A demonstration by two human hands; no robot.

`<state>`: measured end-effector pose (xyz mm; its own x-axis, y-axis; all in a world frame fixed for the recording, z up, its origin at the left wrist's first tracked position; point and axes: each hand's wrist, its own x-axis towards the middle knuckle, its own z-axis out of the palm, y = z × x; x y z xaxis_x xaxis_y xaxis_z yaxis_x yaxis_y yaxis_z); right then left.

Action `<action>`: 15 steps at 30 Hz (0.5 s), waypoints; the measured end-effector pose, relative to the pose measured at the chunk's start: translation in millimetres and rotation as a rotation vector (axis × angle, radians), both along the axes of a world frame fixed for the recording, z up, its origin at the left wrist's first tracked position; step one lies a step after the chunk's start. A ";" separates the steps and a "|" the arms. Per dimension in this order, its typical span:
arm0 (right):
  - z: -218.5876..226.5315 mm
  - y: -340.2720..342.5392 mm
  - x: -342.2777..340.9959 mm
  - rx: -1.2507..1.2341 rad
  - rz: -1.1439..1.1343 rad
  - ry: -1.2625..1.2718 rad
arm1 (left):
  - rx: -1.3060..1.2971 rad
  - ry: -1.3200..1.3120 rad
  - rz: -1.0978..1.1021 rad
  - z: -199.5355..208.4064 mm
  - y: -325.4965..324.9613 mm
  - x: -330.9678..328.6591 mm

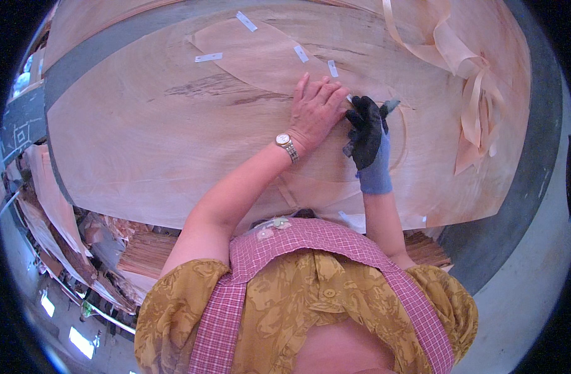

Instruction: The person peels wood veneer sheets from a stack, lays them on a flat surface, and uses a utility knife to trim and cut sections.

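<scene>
A large thin sheet of pale wood veneer (142, 137) lies in front of me. My left hand (318, 112), bare with a metal wristwatch (283, 141) at the wrist, rests flat on it, fingers stretched away from me. Close beside its fingertips is my right hand (366, 134) in a black and blue-grey glove, fingers curled. A small grey pointed piece (391, 106) sticks out on its right side; its kind is unclear, and the grip hides the rest. Beyond my hands, an oval veneer patch (254, 59) carries several white tape strips (301, 54) along its edge. A bit of white tape shows between my hands.
Curled veneer strips (479, 93) lie on the sheet's right side. A dark grey table edge (528, 143) curves round the right. Stacked veneer (151, 252) stands near my body at the left, with torn veneer scraps (48, 199) further left.
</scene>
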<state>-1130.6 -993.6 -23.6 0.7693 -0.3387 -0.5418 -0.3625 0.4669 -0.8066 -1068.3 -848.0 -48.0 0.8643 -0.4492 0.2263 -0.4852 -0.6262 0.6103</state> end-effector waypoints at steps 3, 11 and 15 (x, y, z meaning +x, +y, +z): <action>-9.6 -4.8 3.7 0.106 0.031 0.008 | 0.002 -0.018 0.018 -4.6 -0.3 -0.4; 6.5 -11.8 18.5 0.070 0.171 0.139 | 0.020 -0.010 0.047 13.2 16.7 31.5; 27.2 -31.0 42.8 -0.134 0.300 0.069 | 0.315 -0.370 0.299 -10.8 40.9 123.8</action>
